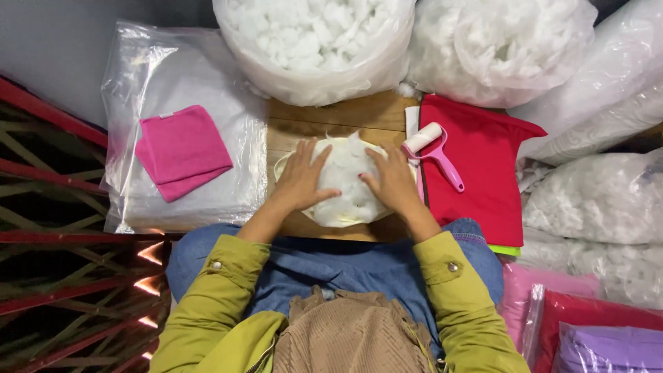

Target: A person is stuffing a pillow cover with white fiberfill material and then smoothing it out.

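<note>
My left hand and right hand, fingers spread flat and gripping nothing, press the white stuffed cushion on the wooden board.

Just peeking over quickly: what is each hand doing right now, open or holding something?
Left hand: open, palm flat on the white stuffing pad.
Right hand: open, flat on the same pad, grasping nothing.

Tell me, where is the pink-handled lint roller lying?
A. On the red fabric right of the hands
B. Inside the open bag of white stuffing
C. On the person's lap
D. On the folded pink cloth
A: the lint roller lies on the red fabric, just beside the right hand pressing the white stuffed piece.
</note>
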